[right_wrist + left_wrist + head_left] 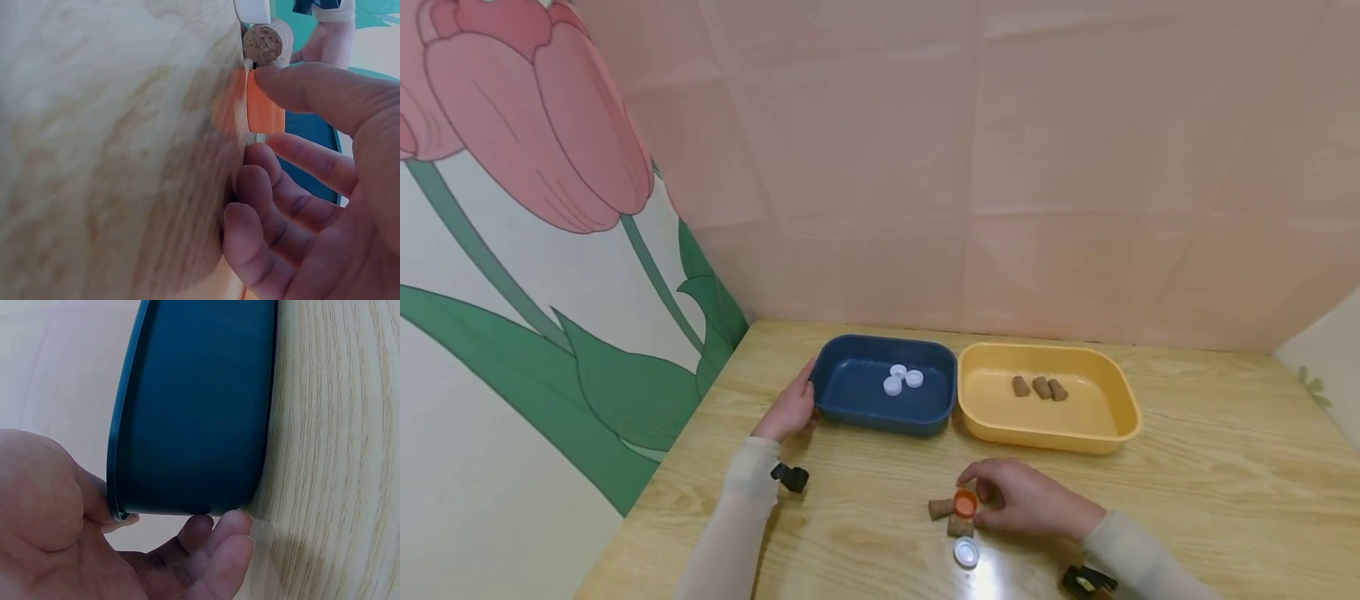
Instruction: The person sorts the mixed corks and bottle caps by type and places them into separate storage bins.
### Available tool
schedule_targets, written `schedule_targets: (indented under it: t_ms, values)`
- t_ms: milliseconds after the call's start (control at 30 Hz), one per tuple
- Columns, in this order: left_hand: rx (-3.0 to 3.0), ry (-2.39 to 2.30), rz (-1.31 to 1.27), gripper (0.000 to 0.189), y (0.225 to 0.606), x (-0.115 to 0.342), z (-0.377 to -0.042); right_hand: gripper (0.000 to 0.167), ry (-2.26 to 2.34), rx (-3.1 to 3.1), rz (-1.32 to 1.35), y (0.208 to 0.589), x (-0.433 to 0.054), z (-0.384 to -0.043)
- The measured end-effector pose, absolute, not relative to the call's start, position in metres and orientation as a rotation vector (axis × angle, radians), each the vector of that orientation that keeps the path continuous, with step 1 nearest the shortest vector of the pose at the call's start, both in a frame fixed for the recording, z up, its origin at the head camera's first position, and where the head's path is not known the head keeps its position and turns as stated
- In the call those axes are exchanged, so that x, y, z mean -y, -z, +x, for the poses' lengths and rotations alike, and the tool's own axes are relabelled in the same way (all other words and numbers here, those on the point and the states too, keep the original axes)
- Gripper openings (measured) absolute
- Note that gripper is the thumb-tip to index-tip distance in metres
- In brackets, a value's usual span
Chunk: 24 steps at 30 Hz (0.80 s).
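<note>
My right hand (1026, 498) lies low over the table, thumb and index finger on opposite sides of an orange bottle cap (965, 503), pinching it. In the right wrist view the cap (265, 103) sits between thumb and index fingertip, the other fingers curled near the tabletop. Beside it lie a cork (940, 509), another cork (960, 527) and a whitish cap (966, 552). My left hand (792, 408) grips the left end of a blue tray (850, 412). In the left wrist view the thumb is at its rim and the fingertips touch the outer wall (187, 425).
Inside the blue tray are three white caps (892, 386). A yellow tray (1045, 437) stands against its right side, with three corks (1041, 387) in it. Behind the wooden table (1210, 467) hangs a pinkish cloth (970, 167).
</note>
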<state>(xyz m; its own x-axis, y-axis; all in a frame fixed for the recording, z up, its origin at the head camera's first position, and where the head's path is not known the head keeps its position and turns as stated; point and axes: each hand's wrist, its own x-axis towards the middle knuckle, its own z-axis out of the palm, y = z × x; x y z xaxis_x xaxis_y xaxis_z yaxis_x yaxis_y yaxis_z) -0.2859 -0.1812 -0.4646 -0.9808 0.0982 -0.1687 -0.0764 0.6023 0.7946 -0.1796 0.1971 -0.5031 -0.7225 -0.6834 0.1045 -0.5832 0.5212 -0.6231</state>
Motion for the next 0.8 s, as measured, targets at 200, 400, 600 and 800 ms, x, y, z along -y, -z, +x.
schedule_targets:
  t_ms: [200,400,600,800]
  values:
    - [-2.659,-1.319,0.018,0.054,0.4645,0.18,-0.2844,0.032,0.981,-2.603,-1.102,0.5048,-0.1957,-0.1798]
    - [-2.666,-1.323,0.027,0.054,0.4649,0.1803,-0.2825,0.025,1.004,-2.587,-1.122,0.5065,-0.1953,-0.1789]
    - [-2.659,-1.318,0.025,0.054,0.4624,0.1794,-0.2813,0.021,1.003,-2.604,-1.142,0.5078,-0.1945,-0.1773]
    - [-2.709,-1.3,0.037,0.054,0.4623,0.1823,-0.2844,0.017,0.989,-2.617,-1.152,0.5073,-0.1944,-0.1782]
